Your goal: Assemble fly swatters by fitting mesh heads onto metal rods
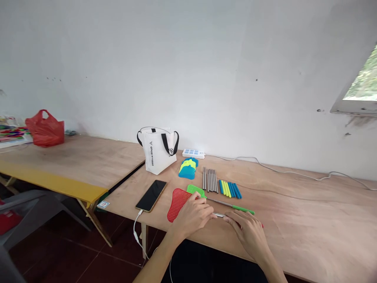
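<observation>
A: The rod point(219, 215) is picked out near the front edge of the worktop point(309, 220), laid almost flat. Its long axis is run left to right across the body.

B: And it is gripped at both ends. The left hand point(193, 215) is closed over the left end, fingers curled narrow around it. The right hand point(250, 232) is pinched on the right part, fingers drawn together along the shaft.

A: Only a short bare stretch of metal is shown between the two hands. A sliver of red grip point(262, 225) is glimpsed past the right hand; how it is seated cannot be told.

B: The red head point(176, 203) is found just left of the left hand, its right edge met by that hand, in line with the rod's left end. The left hand is plainly the nearer one.

A: Just behind, a green swatter point(220, 203) is laid on much the same line, head left, grip right, close to the fingers but apart.

B: Farther back, tubes point(210, 180) and coloured grips point(230, 189) are ranged in rows. A phone point(151, 195) is set to the left, a bag point(159, 151) beyond it.
</observation>
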{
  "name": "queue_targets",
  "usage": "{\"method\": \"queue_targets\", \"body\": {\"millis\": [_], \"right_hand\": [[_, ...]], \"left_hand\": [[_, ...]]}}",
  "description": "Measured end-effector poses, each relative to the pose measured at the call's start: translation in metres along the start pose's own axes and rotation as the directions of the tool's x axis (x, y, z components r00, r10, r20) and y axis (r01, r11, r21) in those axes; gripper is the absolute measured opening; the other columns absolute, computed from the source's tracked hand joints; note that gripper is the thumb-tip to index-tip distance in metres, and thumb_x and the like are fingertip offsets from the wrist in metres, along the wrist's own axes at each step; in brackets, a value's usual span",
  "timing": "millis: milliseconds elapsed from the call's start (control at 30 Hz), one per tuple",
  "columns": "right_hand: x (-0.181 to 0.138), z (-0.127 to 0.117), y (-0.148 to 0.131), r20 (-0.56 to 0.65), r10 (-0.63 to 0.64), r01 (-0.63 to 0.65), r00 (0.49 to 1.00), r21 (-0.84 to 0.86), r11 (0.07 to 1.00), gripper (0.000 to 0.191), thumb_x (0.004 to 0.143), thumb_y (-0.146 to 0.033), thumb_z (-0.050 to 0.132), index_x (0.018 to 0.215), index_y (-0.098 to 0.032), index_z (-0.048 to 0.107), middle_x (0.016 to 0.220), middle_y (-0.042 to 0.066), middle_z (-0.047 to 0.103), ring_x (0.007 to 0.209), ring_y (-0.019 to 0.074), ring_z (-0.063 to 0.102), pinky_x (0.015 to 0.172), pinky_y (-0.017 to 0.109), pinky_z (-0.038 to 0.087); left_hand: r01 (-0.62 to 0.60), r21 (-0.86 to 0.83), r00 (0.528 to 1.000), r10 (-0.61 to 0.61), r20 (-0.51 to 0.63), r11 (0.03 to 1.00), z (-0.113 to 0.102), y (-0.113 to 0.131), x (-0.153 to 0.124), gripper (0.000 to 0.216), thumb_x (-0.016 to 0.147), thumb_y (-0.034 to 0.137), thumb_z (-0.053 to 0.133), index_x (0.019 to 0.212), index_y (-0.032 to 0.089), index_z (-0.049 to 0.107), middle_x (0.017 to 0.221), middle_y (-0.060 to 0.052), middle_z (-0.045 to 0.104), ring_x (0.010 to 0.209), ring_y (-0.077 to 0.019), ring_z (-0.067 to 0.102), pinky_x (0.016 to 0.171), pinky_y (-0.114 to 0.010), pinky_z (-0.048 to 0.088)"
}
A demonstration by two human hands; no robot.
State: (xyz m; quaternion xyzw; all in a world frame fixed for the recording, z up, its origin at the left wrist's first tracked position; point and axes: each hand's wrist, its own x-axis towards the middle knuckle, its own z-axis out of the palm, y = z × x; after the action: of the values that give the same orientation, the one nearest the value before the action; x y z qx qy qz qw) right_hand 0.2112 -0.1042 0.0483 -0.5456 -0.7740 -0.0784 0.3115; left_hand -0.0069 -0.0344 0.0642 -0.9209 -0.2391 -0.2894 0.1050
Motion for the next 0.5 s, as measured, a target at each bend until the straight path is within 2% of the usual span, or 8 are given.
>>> {"method": "queue_targets", "body": {"millis": [233, 500], "right_hand": [[-0.0037, -0.0038, 0.0063, 0.066, 0.055, -0.057, 0.996, 0.034, 0.998, 0.047, 0.106, -0.05, 0.035, 0.087, -0.029, 0.072, 0.084, 0.001, 0.074, 0.077, 0.0174, 0.07, 0.064, 0.025, 0.046], [-0.0037, -0.0068, 0.0054, 0.087, 0.032, -0.033, 0.996, 0.015, 0.999, 0.047, 0.106, -0.052, 0.034, 0.088, -0.03, 0.072, 0.083, 0.002, 0.074, 0.076, 0.0181, 0.069, 0.063, 0.025, 0.047]], "left_hand": [[0.055, -0.108, 0.996, -0.047, 0.073, 0.993, 0.0048, -0.0005, 0.0, 0.051, 0.107, 0.049, 0.042, 0.069, 0.018, 0.056, 0.064, 0.002, 0.059, 0.066, -0.0148, 0.054, 0.078, -0.033, 0.036], [0.15, -0.225, 0.984, -0.124, 0.126, 0.963, 0.0001, 0.0007, -0.0006, 0.048, 0.105, 0.051, 0.048, 0.071, 0.018, 0.06, 0.066, 0.002, 0.063, 0.068, -0.0149, 0.057, 0.081, -0.033, 0.036]]}}
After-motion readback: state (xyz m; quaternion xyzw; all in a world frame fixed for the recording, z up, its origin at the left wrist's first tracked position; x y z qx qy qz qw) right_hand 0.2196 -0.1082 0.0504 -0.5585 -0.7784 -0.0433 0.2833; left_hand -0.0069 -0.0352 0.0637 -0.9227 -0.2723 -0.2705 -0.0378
